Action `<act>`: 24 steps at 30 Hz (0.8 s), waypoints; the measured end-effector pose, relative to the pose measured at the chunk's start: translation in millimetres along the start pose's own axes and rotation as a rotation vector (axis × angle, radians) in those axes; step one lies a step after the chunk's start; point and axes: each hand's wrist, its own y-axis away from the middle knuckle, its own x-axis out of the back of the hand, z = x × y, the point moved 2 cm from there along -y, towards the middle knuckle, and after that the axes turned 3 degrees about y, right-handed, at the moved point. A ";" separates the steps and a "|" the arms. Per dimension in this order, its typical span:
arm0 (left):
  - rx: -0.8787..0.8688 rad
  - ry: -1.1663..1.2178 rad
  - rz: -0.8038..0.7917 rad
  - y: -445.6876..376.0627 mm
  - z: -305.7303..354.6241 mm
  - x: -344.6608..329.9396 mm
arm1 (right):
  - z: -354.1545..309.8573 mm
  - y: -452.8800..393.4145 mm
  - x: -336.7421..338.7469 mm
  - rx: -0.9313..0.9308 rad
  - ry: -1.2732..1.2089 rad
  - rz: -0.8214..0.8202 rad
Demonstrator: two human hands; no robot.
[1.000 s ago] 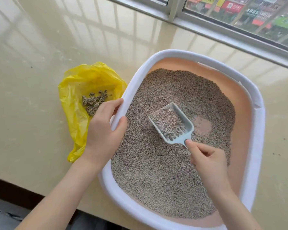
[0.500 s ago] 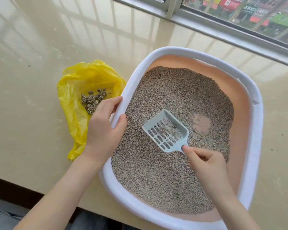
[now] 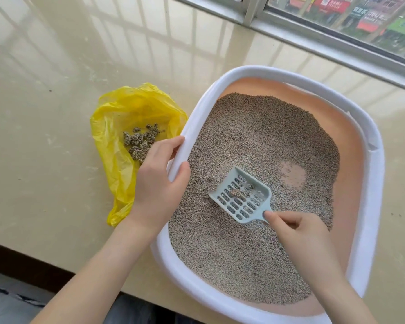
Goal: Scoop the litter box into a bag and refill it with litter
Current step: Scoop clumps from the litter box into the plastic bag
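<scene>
A white-rimmed litter box (image 3: pixel 372 188) with a peach inner wall holds grey litter (image 3: pixel 255 141). My left hand (image 3: pixel 158 181) grips its left rim, thumb inside and fingers outside. My right hand (image 3: pixel 299 232) holds the handle of a pale blue slotted scoop (image 3: pixel 241 195), which hovers over the litter with a small clump and a few grains left on its slots. To the left lies an open yellow plastic bag (image 3: pixel 124 118) with a heap of clumps (image 3: pixel 139 140) inside.
The box and bag sit on a glossy beige sill (image 3: pixel 45 113) under a window frame (image 3: pixel 313 36). A bare peach patch (image 3: pixel 292 175) shows in the litter right of the scoop. The sill's front edge drops to a dark floor (image 3: pixel 14 298).
The scoop was full of litter a second ago; the loose grains have sifted through the slots and only a small clump stays. The scoop shifted slightly toward me. My left hand has kept its grip.
</scene>
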 end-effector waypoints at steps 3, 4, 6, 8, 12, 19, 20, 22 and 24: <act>0.005 -0.002 -0.001 -0.3 -0.3 -0.2 | -14.3 -12.1 -20.3 0.067 0.038 0.014; 0.008 -0.002 0.002 -0.1 -0.4 0.0 | -19.0 -15.3 -27.3 0.083 0.009 0.013; 0.007 -0.005 0.007 0.0 -0.5 0.3 | -25.2 -18.1 -37.0 0.092 -0.112 -0.002; 0.001 -0.005 0.002 -0.1 0.6 0.0 | -26.3 -15.7 -38.6 0.080 -0.253 0.016; 0.003 0.003 0.003 -0.6 1.5 0.7 | -17.5 -4.6 -29.3 0.021 -0.401 0.105; 0.015 0.006 0.007 0.0 2.0 0.2 | -14.8 12.6 -23.9 -0.004 -0.431 0.152; 0.016 0.004 0.010 -0.2 1.7 0.2 | -14.7 14.0 -23.7 -0.007 -0.428 0.161; 0.016 0.005 0.014 -0.2 1.4 0.1 | -14.8 16.3 -23.4 -0.007 -0.419 0.169; 0.020 0.011 0.009 0.2 1.4 0.0 | -15.5 18.5 -23.9 -0.008 -0.420 0.169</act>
